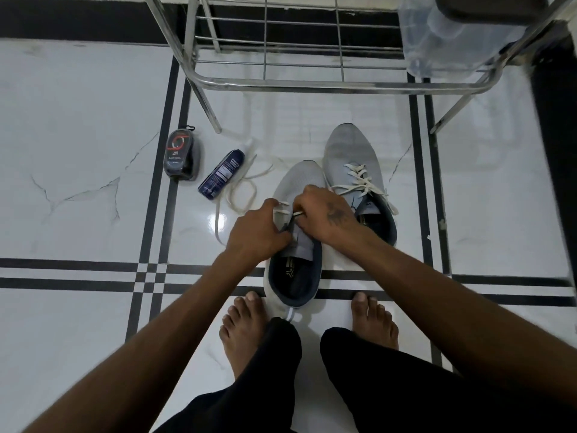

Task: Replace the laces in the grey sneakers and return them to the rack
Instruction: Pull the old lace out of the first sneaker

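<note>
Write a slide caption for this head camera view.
Both hands thread a white lace into the near grey sneaker; its laced partner waits beside it.

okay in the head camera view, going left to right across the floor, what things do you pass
Shoe polish case → spray bottle → loose lace → left hand → near sneaker, being laced → right hand → far sneaker, already laced.

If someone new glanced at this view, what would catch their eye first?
Both hands, left hand and right hand, working a white lace into the near grey sneaker at centre. Beside it, to the right, stands the laced sneaker, with a steel rack behind and a loose lace to the left.
</note>
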`<state>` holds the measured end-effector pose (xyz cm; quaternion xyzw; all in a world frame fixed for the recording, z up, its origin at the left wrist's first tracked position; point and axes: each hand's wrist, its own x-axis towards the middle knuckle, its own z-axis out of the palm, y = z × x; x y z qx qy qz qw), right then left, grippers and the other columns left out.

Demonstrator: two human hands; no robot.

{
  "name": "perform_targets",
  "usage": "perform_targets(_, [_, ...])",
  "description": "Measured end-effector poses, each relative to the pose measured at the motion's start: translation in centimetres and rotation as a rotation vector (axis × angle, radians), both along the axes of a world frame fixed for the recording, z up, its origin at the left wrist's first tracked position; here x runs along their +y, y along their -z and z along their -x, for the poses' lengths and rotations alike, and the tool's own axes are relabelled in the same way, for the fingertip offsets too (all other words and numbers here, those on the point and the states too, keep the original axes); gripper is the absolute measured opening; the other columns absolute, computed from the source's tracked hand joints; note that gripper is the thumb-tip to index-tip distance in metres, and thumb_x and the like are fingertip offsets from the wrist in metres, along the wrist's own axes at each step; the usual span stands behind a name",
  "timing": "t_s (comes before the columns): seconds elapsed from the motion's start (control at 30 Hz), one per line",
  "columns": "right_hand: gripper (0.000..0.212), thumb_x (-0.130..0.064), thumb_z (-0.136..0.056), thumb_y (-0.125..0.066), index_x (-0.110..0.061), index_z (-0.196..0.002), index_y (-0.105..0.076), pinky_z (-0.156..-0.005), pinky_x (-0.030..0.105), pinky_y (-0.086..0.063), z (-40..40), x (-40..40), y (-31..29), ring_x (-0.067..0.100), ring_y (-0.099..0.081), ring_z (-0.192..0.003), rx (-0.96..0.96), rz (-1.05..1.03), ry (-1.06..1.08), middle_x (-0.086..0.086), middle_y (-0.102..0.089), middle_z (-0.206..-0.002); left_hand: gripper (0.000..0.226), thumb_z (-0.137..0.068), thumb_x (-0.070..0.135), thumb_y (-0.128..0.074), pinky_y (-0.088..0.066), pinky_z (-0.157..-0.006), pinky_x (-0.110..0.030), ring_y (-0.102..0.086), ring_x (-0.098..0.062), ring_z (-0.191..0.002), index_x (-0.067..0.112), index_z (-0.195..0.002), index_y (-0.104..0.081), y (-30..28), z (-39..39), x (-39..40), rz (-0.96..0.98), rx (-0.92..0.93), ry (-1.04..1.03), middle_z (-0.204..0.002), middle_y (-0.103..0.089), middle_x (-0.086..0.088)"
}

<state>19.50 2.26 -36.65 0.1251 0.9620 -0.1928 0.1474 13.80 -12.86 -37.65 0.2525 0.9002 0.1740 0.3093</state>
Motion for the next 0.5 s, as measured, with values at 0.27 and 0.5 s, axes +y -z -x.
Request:
perform_targets(0.27, [0.005,-0.014,-0.084,-0.058,-0.014,-0.079,-0.056,-0.065,0.032,-0.040,1.0,0.9,-0.8,0.022,-0.057,-0.079,0.098,-0.020,0.202,0.001,-0.054,-0.086,0.047,-0.079,0.018,-0.059,-0.036,-0.056,-0.027,-0.061,-0.022,-0.071,0.032,-0.122,-0.047,-0.1,0.1,-1.9,-0.121,-0.071,-0.150,-0.072,-0.065,0.001])
perform_targets(0.5, [0.025,-0.019,-0.085,-0.063,-0.013,-0.109,-0.062,-0.079,0.032,-0.045,0.7,0.7,-1.2,0.018,-0.049,-0.099,0.085,0.125,0.198,0.003,-0.049,-0.113,0.067,-0.080,0.011,-0.058,-0.040,-0.055,-0.030,-0.059,-0.023,-0.065,0.026,-0.138,-0.029,-0.7,-0.4,-1.4,-0.168,-0.021,-0.054,-0.068,-0.059,0.000])
